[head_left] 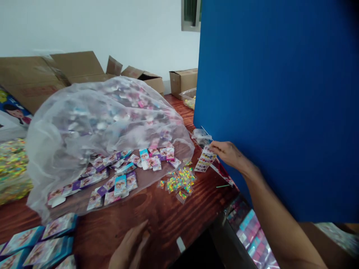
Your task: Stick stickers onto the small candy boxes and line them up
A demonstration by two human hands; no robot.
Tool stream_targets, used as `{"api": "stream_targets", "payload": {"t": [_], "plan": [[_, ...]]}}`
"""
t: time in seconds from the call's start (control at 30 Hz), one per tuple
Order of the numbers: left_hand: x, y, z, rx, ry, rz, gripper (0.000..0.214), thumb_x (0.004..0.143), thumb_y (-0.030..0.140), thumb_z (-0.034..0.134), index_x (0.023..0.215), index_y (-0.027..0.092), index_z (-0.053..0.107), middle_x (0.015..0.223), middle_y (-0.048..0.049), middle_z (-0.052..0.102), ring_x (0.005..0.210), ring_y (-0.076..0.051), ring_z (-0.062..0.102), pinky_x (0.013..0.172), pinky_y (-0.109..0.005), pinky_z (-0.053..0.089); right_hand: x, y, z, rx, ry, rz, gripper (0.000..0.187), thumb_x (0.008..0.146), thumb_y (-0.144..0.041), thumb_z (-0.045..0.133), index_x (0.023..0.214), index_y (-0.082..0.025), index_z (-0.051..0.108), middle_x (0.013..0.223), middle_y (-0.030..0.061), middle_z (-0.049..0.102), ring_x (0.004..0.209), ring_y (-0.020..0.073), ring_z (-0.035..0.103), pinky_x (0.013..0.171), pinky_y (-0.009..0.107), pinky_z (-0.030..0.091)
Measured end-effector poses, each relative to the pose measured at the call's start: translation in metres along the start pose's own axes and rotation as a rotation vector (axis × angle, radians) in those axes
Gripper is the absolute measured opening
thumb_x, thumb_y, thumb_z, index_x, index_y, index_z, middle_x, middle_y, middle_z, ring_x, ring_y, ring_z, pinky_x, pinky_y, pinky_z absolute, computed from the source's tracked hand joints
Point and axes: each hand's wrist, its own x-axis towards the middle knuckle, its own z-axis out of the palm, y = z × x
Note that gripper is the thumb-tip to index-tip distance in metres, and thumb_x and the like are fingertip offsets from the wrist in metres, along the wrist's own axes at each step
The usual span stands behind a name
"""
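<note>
Printed cards (205,158) sit at the fingertips of our right hand (227,154), its grip unclear; our left hand (129,248) lies open and empty on the wooden table (157,220).

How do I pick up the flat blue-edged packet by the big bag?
Come from straight above and pinch its two long sides. The packet is thin and flat on the wooden table, with nothing on top, so there's no handle to grab.
</note>
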Motion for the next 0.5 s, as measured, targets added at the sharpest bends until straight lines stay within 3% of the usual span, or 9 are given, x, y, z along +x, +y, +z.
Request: {"api": "stream_targets", "payload": {"t": [0.1,0.17,0.23,0.3,0.37,0.43,0.5], "plan": [[0.028,0.030,0.009,-0.107,0.051,-0.081,0.041,0.085,0.040,0.053,0.124,0.026,0.052,0.125,-0.0047,0.061,0.111,-0.020,0.059,0.096,-0.032,0.049,-0.004,-0.045,-0.004,0.386,-0.219,-0.049,0.024,0.089,-0.034,0.048,0.077,-0.016,0.060,0.065,-0.0020,0.055,0.060,0.0114,0.047,0.056,0.023,0.033],[0.045,0.051,0.011,-0.192,0.061,-0.135,0.052,0.084,0.041,0.055,0.132,0.024,0.045,0.135,-0.0069,0.052,0.124,-0.022,0.049,0.107,-0.038,0.038,-0.003,-0.067,0.013,0.567,-0.317,-0.089,0.024,0.088,-0.034,0.049,0.076,-0.016,0.059,0.068,-0.0015,0.055,0.061,0.0110,0.047,0.057,0.022,0.034],[0.057,0.064,0.010,-0.362,-0.018,-0.169,0.054,0.084,0.040,0.055,0.134,0.025,0.043,0.135,-0.0063,0.052,0.123,-0.022,0.049,0.104,-0.036,0.040,-0.001,-0.084,0.035,0.634,-0.329,-0.092,0.023,0.088,-0.033,0.050,0.075,-0.015,0.058,0.066,-0.0020,0.053,0.059,0.0102,0.045,0.055,0.022,0.033],[0.059,0.065,0.010,-0.529,-0.133,-0.255,0.041,0.083,0.041,0.057,0.117,0.020,0.059,0.111,-0.0064,0.067,0.099,-0.021,0.063,0.084,-0.029,0.050,0.000,-0.097,0.055,0.631,-0.290,-0.089,0.024,0.088,-0.033,0.050,0.073,-0.015,0.057,0.062,-0.0032,0.049,0.056,0.0096,0.043,0.052,0.021,0.031],[0.053,0.057,0.009,-0.656,-0.153,-0.380,0.032,0.079,0.044,0.061,0.087,0.014,0.069,0.076,-0.0033,0.070,0.068,-0.016,0.063,0.061,-0.023,0.048,-0.004,-0.109,0.067,0.593,-0.237,-0.099,0.026,0.089,-0.033,0.049,0.072,-0.016,0.057,0.059,-0.0036,0.048,0.055,0.0097,0.043,0.051,0.021,0.031],[0.044,0.047,0.008,-0.777,-0.065,-0.509,0.033,0.074,0.045,0.066,0.071,0.012,0.066,0.059,0.0000,0.064,0.053,-0.011,0.055,0.051,-0.020,0.040,-0.014,-0.124,0.075,0.514,-0.178,-0.162,0.024,0.090,-0.032,0.049,0.076,-0.017,0.060,0.062,-0.0024,0.054,0.059,0.0110,0.049,0.054,0.022,0.035],[0.036,0.040,0.005,-0.926,0.041,-0.610,0.032,0.070,0.043,0.070,0.072,0.011,0.066,0.058,0.0009,0.063,0.051,-0.009,0.052,0.050,-0.019,0.038,-0.031,-0.140,0.084,0.421,-0.117,-0.295,0.019,0.091,-0.029,0.048,0.085,-0.019,0.064,0.075,0.0005,0.064,0.070,0.0140,0.057,0.064,0.025,0.042]]}}
